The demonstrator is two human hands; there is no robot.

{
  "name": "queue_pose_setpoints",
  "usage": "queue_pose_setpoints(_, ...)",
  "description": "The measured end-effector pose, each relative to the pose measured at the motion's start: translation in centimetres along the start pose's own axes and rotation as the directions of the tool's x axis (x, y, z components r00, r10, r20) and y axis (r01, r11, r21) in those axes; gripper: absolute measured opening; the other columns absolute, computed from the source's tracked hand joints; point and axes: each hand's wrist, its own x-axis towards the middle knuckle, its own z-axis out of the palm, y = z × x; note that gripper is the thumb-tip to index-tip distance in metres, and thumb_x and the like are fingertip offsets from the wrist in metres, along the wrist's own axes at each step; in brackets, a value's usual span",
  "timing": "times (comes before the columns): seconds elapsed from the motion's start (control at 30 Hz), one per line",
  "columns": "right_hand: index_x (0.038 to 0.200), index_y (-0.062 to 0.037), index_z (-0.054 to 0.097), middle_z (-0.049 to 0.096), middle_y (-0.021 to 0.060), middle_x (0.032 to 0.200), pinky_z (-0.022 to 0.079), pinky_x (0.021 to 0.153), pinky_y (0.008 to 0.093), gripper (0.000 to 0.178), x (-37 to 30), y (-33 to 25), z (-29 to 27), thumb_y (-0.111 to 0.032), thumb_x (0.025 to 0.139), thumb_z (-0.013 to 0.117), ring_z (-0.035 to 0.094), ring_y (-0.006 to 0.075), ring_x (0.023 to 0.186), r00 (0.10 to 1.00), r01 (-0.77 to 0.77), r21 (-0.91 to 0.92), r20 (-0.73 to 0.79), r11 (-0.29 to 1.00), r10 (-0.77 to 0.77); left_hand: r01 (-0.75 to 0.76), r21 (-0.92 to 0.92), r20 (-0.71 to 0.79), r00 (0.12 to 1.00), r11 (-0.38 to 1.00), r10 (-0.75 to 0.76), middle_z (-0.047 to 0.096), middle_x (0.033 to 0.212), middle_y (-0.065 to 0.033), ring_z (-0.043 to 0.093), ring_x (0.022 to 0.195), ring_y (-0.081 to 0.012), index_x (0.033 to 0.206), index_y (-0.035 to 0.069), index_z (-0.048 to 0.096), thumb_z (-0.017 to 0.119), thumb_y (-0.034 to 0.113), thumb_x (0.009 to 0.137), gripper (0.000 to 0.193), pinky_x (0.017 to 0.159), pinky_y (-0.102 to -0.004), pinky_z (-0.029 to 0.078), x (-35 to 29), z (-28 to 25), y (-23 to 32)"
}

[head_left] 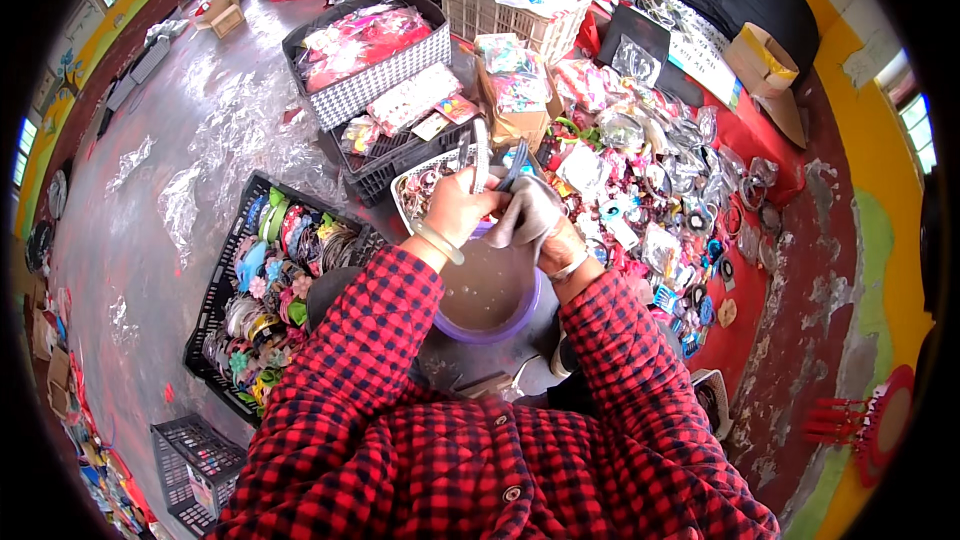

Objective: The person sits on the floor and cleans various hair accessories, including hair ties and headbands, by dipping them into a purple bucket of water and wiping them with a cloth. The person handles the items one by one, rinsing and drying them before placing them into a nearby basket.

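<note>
While L hand pinches a pale curved band, R hand is closed round a grey cloth just beside it, both nr far rim of a purple basin w/ murky water; black crate to L.

Appears to be a small-goods workshop or stockroom: indicated by a black crate of hair ornaments left of the purple basin, bagged trinkets heaped right of it, and a filled patterned basket beyond.
</note>
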Motion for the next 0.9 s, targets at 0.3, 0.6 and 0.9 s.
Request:
queue_pose_setpoints(0.3,0.095,-0.0040,0.055,0.060,0.0058,0.083,0.049,0.059,0.0310,0.014,1.2,2.4,-0.4,-0.013,0.085,0.053,0.058,0.0187,0.069,0.901,0.115,0.223,-0.434,0.968,-0.007,-0.226,0.253,0.140,0.971,0.941,0.195,0.061,0.080,-0.0010,0.056,0.070,-0.0108,0.095,0.000,0.061,0.051,-0.009,0.068,0.031,0.061,-0.0230,0.046,1.2,0.7,-3.5)
queue_pose_setpoints(0.6,0.093,-0.0015,0.057,0.061,0.0098,0.081,0.051,0.061,0.0344,0.028,1.1,-1.8,1.1,-0.027,0.088,0.049,0.060,0.0220,0.070,0.948,0.111,0.205,-0.315,0.973,-0.042,-0.015,-0.017,0.181,0.983,1.000,0.018,0.064,0.079,-0.0046,0.058,0.071,-0.0097,0.086,-0.001,0.063,0.059,-0.004,0.071,0.016,0.064,-0.0225,0.047,0.4,1.4,-1.2)
queue_pose_setpoints(0.9,0.083,-0.0066,0.051,0.058,0.0089,0.079,0.050,0.063,0.0346,0.018,1.3,-4.4,-2.1,-0.022,0.090,0.045,0.058,0.0216,0.070,0.899,0.273,0.256,-0.410,0.927,-0.152,-0.145,0.263,0.332,0.942,0.954,0.052,0.064,0.075,-0.0032,0.057,0.069,-0.0077,0.084,0.001,0.063,0.066,0.002,0.073,0.012,0.063,-0.0238,0.047,-0.6,1.0,-1.6)
